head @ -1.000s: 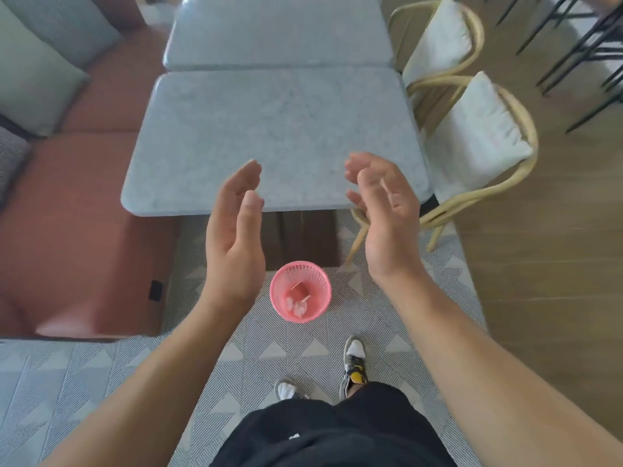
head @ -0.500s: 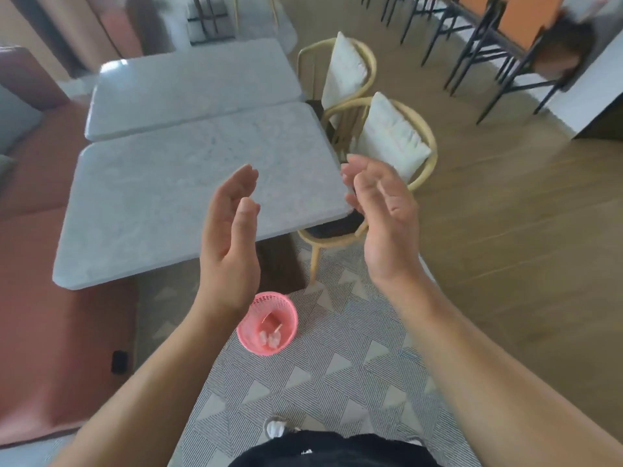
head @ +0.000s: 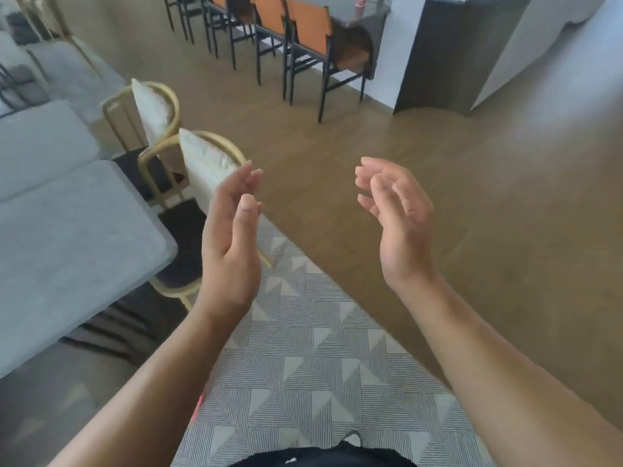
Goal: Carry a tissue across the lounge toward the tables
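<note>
**Two empty hands held up over the rug edge**

A brown wooden floor (head: 438, 163) fills most of the view, and a grey rug with a striped triangle pattern (head: 320, 358) is laid under the seating, presumably to mark that area off. A grey stone-look worktop (head: 67, 237) is seen at the left, with two bent-wood armchairs with white cushions (head: 202, 163) drawn close against its side so the walkway is kept free. A row of black-framed chairs with orange backs (head: 286, 35) is lined up along a far counter.

The left hand (head: 232, 244) is raised in front of the nearer armchair, fingers straight and pressed together, palm turned inward. The right hand (head: 401, 217) is raised over the floor, well apart from it, fingers loosely curled and slightly spread. Nothing is held or touched by either.
</note>
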Available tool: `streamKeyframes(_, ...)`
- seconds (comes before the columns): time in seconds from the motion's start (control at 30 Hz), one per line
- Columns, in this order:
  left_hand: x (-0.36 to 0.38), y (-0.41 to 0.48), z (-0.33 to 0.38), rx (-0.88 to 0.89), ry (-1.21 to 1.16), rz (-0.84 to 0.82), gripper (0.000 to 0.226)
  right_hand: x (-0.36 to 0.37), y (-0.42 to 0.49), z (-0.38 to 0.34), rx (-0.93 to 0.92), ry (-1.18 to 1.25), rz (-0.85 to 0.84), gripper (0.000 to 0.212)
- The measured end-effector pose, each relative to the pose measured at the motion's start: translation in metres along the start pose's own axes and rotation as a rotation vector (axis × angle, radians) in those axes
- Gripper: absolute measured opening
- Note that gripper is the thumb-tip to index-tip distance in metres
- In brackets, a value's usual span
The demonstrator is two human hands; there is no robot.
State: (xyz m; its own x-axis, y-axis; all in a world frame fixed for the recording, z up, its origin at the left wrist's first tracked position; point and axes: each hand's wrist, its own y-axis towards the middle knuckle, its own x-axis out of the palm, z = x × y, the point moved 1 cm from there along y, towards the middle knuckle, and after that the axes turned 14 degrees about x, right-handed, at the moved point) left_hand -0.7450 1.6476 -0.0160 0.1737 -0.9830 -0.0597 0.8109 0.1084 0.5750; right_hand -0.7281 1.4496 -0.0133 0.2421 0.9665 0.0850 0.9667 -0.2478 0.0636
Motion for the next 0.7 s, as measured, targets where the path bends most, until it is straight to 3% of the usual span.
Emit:
streamKeyframes(0.2, 0.139, 0.014, 0.009, 0.036, -0.122, -0.140, 0.045, -0.140, 0.026, -0.019, -0.038, 0.018, 0.181, 0.020)
streamKeyframes(0.7, 0.423, 0.050, 0.005, 0.077, -0.459, -0.584, 0.047, -0.374, 0.054, -0.035, -0.121, -0.009, 0.751, 0.024)
